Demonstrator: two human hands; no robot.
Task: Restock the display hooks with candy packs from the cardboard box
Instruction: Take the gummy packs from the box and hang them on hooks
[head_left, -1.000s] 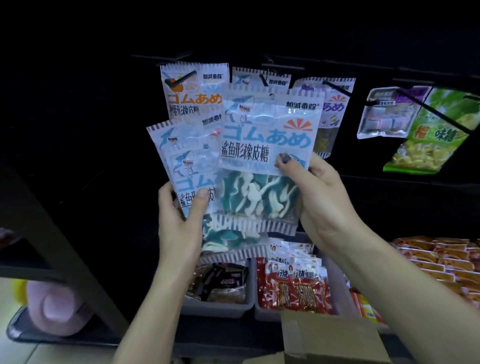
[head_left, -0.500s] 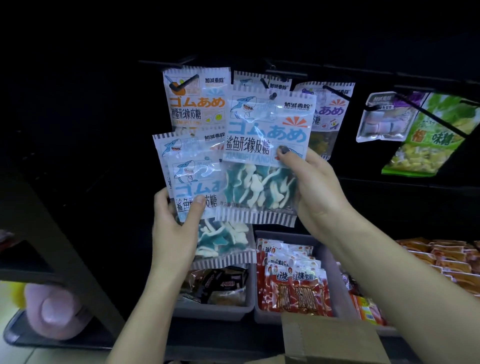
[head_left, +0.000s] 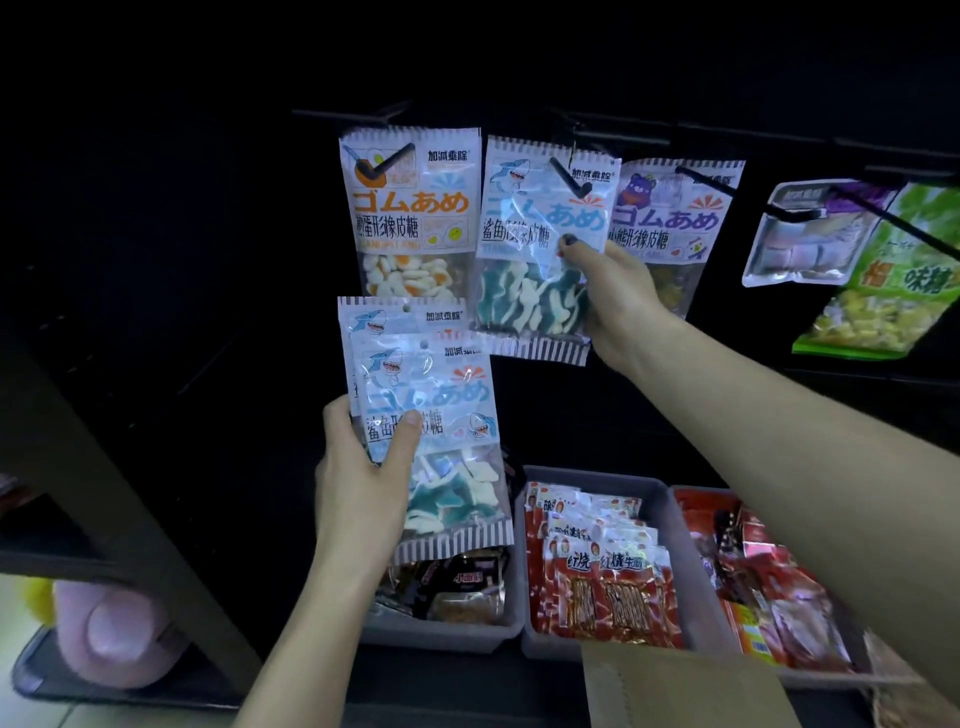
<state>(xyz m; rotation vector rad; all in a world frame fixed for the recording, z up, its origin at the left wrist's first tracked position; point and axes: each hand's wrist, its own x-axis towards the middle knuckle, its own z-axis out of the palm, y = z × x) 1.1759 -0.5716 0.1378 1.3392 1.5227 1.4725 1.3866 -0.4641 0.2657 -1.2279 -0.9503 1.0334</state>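
One shark pack (head_left: 540, 244) has gone up from beside the stack onto the middle hook (head_left: 569, 179), right hand (head_left: 618, 306) grip still pinching it, while left hand (head_left: 363, 478) clutches approx two more for hanging

Blue shark candy pack (head_left: 540, 244) hangs on its hook (head_left: 569, 179); 2 more packs (head_left: 426, 415) are held upright below.

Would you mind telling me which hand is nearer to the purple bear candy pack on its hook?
Right. The right hand grips the shark pack directly beside the bear pack, overlapping its lower left. The left hand is lower and further left, holding more shark packs.
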